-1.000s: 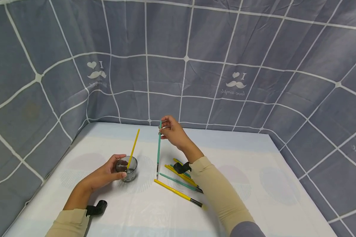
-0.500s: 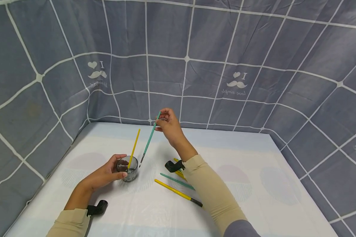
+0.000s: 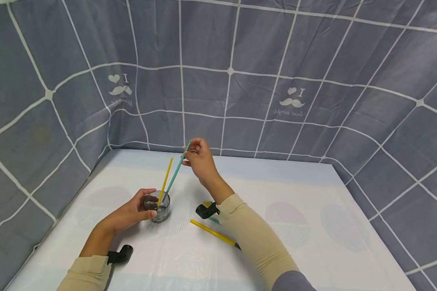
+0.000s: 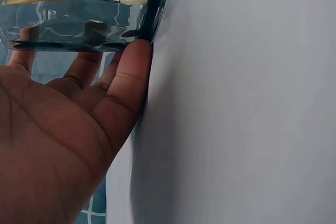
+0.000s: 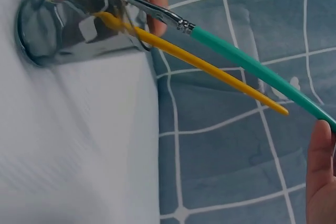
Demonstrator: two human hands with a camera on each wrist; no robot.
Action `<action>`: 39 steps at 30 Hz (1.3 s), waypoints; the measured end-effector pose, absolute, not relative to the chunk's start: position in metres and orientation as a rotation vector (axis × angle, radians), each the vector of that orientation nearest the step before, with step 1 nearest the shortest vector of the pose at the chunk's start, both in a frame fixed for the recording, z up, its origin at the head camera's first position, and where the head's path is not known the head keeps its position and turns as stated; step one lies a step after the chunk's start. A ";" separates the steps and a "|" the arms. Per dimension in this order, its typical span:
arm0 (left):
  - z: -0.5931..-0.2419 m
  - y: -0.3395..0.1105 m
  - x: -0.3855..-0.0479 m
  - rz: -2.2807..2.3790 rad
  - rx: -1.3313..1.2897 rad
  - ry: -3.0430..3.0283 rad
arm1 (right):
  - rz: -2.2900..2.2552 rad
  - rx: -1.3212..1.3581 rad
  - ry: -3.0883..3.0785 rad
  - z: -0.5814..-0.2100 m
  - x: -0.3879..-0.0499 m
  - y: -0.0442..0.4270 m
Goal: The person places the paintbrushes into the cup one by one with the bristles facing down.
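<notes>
Fingers of the R hand (image 3: pixel 202 165), pinched together on a teal-handled paintbrush (image 3: pixel 175 176), bring its bristle end, outside the rim a half-sec. ago, into the mouth of a drinking glass (image 3: pixel 162 215), apparently making two brushes there w/ the leaning yellow-handled paintbrush (image 3: pixel 166 180), a close obstacle. L hand (image 3: pixel 136 210), fingers curved round the glass, holds it upright on the surface (image 3: pixel 313 184). Nearby: another yellow brush (image 3: pixel 212 231), others part-hidden by R sleeve (image 3: pixel 258 234); gray grid curtain (image 3: pixel 255 95) in bkgd.
</notes>
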State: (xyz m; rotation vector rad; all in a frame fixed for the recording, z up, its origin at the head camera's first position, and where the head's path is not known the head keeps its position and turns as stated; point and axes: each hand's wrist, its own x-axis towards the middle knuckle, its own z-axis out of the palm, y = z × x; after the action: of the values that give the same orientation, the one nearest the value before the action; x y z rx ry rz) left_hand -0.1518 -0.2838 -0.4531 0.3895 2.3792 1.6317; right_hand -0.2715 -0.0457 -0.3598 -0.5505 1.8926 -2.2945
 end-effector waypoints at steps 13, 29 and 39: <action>-0.456 -0.284 -0.154 1.659 0.417 2.359 | -2.236 -0.537 1.895 -0.386 -0.260 -0.064; -0.457 -0.283 -0.154 1.655 0.434 2.372 | -2.213 -0.536 1.919 -0.398 -0.258 -0.076; -0.458 -0.283 -0.155 1.680 0.455 2.357 | -2.186 -0.526 1.890 -0.400 -0.259 -0.082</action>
State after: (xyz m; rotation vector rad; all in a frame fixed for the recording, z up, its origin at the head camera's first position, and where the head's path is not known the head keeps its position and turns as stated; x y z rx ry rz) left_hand -0.1547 -0.2831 -0.4578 0.4553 2.3566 1.6798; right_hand -0.2593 -0.0819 -0.4004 -0.5261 1.8904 -2.1862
